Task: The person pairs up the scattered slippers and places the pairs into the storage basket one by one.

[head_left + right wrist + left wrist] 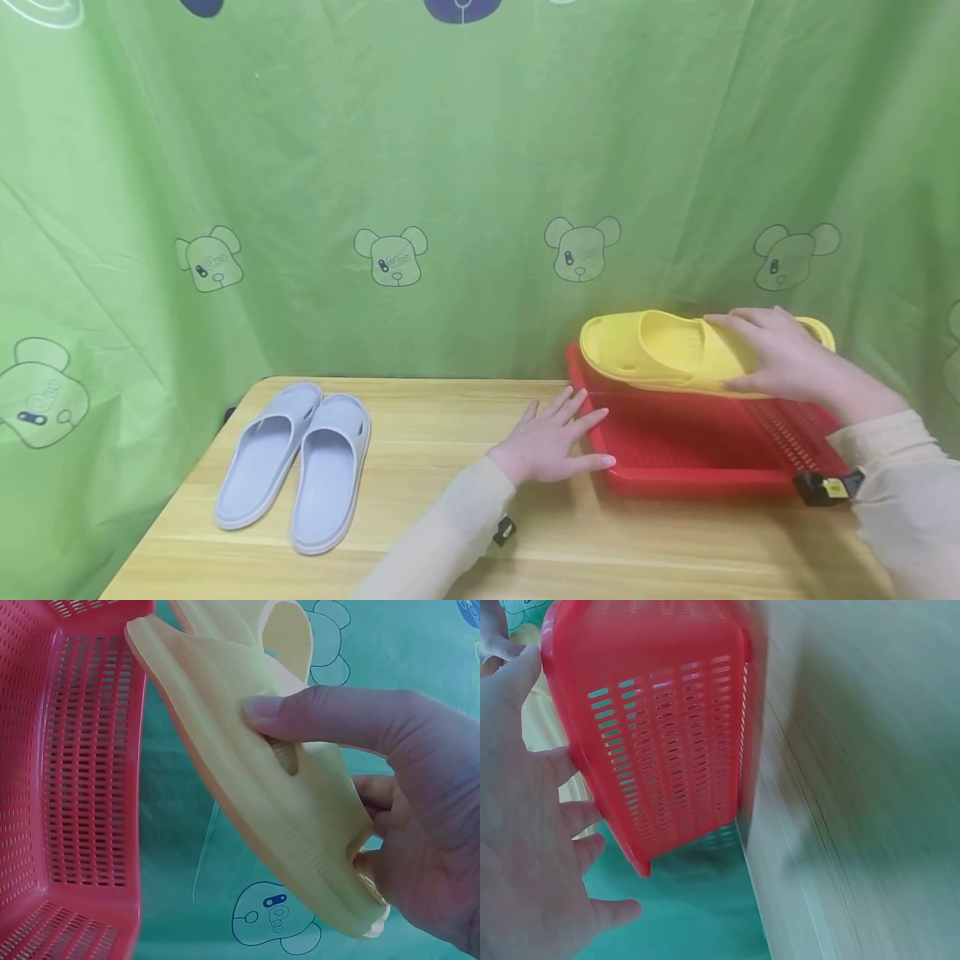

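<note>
Right hand [783, 354]: I am gripping a yellow slipper [615, 346], my thumb pressing its side and my fingers curling around it. I am holding it in the air at the far side of the red basket [705, 482], its toe pointing left. Left hand [551, 442]: I am spreading my fingers wide, grasping nothing, and resting them along the basket's left rim. The basket is sitting on the wooden table [435, 450]; two pale blue slippers [326, 492] are lying side by side toward the table's left edge. A green curtain [480, 150] is hanging behind.
</note>
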Demonstrator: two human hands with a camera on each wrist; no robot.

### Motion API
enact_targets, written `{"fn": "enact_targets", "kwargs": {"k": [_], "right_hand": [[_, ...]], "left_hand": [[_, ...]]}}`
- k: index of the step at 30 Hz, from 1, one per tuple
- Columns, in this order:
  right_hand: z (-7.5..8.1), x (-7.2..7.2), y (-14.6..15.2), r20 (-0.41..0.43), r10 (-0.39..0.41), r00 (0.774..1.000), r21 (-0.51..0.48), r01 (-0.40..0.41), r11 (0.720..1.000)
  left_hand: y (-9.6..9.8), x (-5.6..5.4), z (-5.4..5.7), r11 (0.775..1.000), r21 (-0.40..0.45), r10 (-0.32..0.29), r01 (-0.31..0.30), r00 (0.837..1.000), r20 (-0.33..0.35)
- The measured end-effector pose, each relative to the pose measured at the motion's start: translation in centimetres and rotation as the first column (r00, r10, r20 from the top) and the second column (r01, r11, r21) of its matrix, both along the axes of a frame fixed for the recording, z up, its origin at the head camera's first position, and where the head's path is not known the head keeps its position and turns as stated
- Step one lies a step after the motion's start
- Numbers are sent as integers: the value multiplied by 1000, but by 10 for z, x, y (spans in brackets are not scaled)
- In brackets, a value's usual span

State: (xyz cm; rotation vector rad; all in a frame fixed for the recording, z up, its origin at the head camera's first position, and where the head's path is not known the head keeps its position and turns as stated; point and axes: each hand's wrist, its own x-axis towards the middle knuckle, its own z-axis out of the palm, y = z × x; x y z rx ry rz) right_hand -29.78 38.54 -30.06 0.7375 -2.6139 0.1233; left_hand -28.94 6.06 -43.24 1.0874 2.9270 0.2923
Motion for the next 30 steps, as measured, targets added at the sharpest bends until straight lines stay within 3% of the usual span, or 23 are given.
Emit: {"fn": "enact_targets", "kwargs": {"k": [7,23,30], "right_hand": [[-1,-1,1,4,-4,1000,23,4,1000],[-14,-5,-5,187,-77,979,84,62,994],[-22,-9,-6,176,-68,982,112,49,992]], "left_hand": [[2,-1,1,1000,2,9,-9,1000,8],[3,-2,-1,1000,13,11,-11,1000,3],[3,-2,-1,1000,17,15,-16,1000,13]]}}
